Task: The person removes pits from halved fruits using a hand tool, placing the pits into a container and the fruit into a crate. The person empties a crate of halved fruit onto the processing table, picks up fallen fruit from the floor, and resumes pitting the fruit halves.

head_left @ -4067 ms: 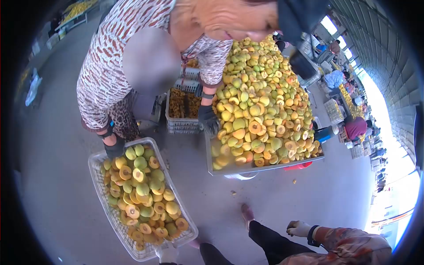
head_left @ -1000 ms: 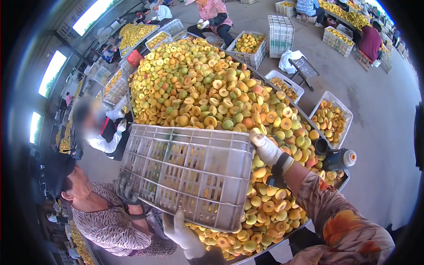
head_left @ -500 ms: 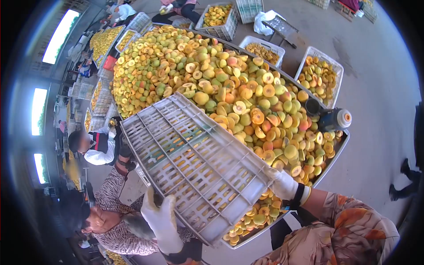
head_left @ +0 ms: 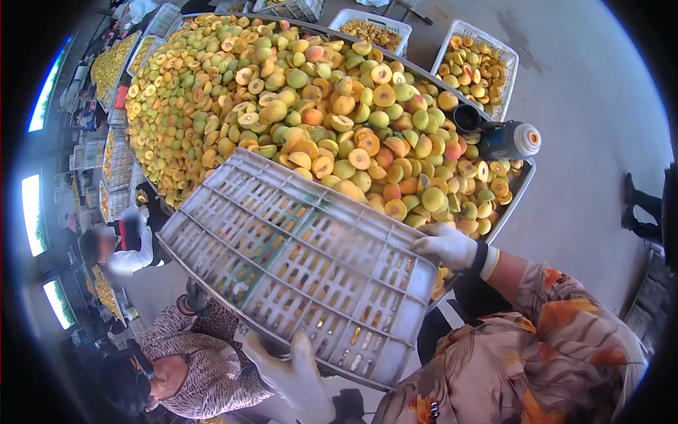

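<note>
A pale slatted plastic crate (head_left: 304, 261), its underside facing me, is tilted over the near part of a large heap of halved yellow-green fruit (head_left: 282, 92). My right hand (head_left: 448, 247), in a white glove, grips the crate's right end. My left hand (head_left: 296, 374), also white-gloved, is at the crate's lower edge, thumb and fingers spread against it. A co-worker's dark-gloved hand (head_left: 195, 297) is near the crate's lower left edge. What lies inside the crate is mostly hidden.
A dark thermos (head_left: 505, 140) and a black cup (head_left: 467, 118) stand at the heap's right edge. Beyond are a crate of fruit halves (head_left: 480, 67) and a smaller white crate (head_left: 374, 32). Two co-workers are at the left; another person's legs show at the right.
Since a moment ago, the view has shifted and the crate has turned, its underside now facing me more fully. Both my hands stay at it. Earlier a fruit-filled crate was down near the floor.
</note>
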A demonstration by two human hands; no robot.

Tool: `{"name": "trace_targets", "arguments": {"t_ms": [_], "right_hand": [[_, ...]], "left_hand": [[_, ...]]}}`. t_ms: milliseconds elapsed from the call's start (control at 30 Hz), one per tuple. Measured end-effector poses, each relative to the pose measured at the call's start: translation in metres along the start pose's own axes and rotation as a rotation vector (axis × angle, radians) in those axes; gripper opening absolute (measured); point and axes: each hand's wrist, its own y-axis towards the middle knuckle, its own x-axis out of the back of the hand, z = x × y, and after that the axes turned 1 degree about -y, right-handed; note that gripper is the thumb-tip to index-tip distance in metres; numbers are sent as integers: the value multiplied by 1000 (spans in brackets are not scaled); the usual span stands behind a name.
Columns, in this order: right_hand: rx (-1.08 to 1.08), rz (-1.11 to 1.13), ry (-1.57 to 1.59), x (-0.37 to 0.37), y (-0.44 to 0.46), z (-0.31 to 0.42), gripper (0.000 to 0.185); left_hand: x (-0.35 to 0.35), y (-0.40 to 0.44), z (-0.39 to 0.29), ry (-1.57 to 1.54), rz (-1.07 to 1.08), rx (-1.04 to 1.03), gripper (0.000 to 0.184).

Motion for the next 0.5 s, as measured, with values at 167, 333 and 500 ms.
{"name": "trace_targets", "arguments": {"t_ms": [167, 333, 500], "right_hand": [[107, -28, -116, -1, -7, 16, 48], [54, -10, 126, -4, -51, 3, 48], [98, 25, 100, 11, -94, 22, 48]], "left_hand": [[1, 15, 5, 34, 71, -74, 57], [16, -3, -44, 38, 115, -221, 52], [35, -28, -117, 47, 112, -136, 59]]}}
